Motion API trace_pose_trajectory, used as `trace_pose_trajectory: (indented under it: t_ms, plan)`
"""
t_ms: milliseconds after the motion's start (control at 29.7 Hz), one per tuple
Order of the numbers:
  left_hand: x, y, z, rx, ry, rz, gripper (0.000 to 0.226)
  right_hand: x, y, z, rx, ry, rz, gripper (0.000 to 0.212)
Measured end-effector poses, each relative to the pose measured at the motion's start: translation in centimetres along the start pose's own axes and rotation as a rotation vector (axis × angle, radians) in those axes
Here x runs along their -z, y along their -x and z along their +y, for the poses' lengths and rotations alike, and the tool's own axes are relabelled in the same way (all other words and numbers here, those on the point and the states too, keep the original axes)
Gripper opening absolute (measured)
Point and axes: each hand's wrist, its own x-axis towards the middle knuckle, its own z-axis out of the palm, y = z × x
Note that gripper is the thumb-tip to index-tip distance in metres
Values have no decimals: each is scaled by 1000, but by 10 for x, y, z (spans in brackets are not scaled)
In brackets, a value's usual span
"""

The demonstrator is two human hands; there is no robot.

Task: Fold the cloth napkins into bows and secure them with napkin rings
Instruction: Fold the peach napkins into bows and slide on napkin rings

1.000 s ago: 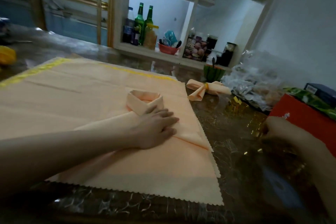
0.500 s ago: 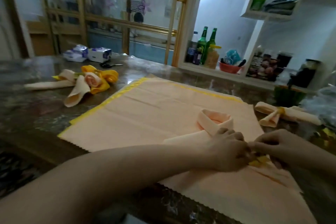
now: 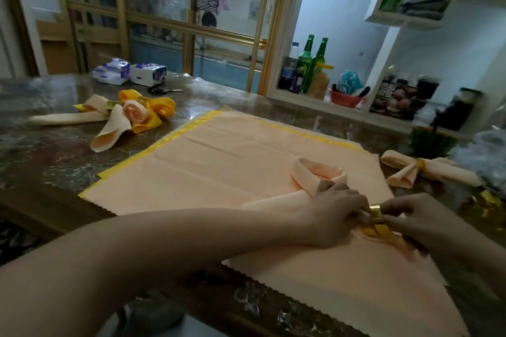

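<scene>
A peach napkin folded into a loop [image 3: 315, 176] lies on a flat stack of peach cloths [image 3: 219, 169] on the table. My left hand [image 3: 336, 213] grips the gathered middle of this folded napkin. My right hand [image 3: 410, 220] pinches a gold napkin ring [image 3: 377, 217] right against the napkin's pinched end, touching my left fingers. A finished peach bow with a gold ring [image 3: 419, 172] lies at the right. More finished peach and yellow bows [image 3: 131, 115] lie at the far left.
The dark glossy table [image 3: 41, 161] carries tissue packs [image 3: 128, 74] and scissors [image 3: 161, 89] at the back left. Loose gold rings [image 3: 482, 200] and plastic bags [image 3: 487, 156] are at the right edge. Shelves with green bottles [image 3: 312, 63] stand behind.
My right hand came from the pile of rings at the right over to my left hand, bringing a gold ring to the napkin. The view swung left.
</scene>
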Motion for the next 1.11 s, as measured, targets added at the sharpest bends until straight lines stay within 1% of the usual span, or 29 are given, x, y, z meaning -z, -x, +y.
trace_pose_trajectory:
  t_ms: [34,101,202,270,371,438,506,573,640,741,809,843,910,977,1011,1045,1112]
  plan:
    - [-2,-2,0,-18,23,7,11,2,0,4,20,37,-20,11]
    - [-2,0,-1,-28,41,21,10,6,-2,7,48,27,-70,11]
    - [-1,-2,2,-11,36,28,12,7,-2,10,21,-18,-180,14]
    - [0,-3,5,12,28,20,14,5,-4,13,30,-12,-217,13]
    - [1,-1,10,20,26,52,18,3,-5,12,53,6,-201,9]
    - [0,0,13,27,66,96,28,2,-5,10,50,-3,-199,11]
    - [-1,1,14,25,63,68,43,0,-5,8,38,-18,-186,15]
    - [-2,0,14,14,-3,6,52,-2,-7,6,13,-43,-154,17]
    - [-3,-2,13,5,-28,-10,52,-4,-8,5,-23,-67,-124,19]
    - [-2,-2,13,22,8,26,46,-7,-7,4,-15,-97,-91,21]
    - [-2,-1,12,19,23,44,42,-8,-6,6,-31,-172,-60,20]
    - [-2,0,12,23,24,51,41,-8,-6,7,-61,-258,-38,18]
    - [-2,0,11,52,22,54,43,-5,-5,8,-174,-520,8,16]
    - [-2,-1,8,102,33,79,51,-2,-3,9,-242,-755,62,17]
    - [-3,-1,7,125,34,88,58,1,-2,10,-244,-794,84,14]
    - [-3,-2,7,144,30,91,64,4,1,12,-235,-780,86,11]
    - [-3,-3,7,160,17,92,69,12,8,13,-221,-631,14,10]
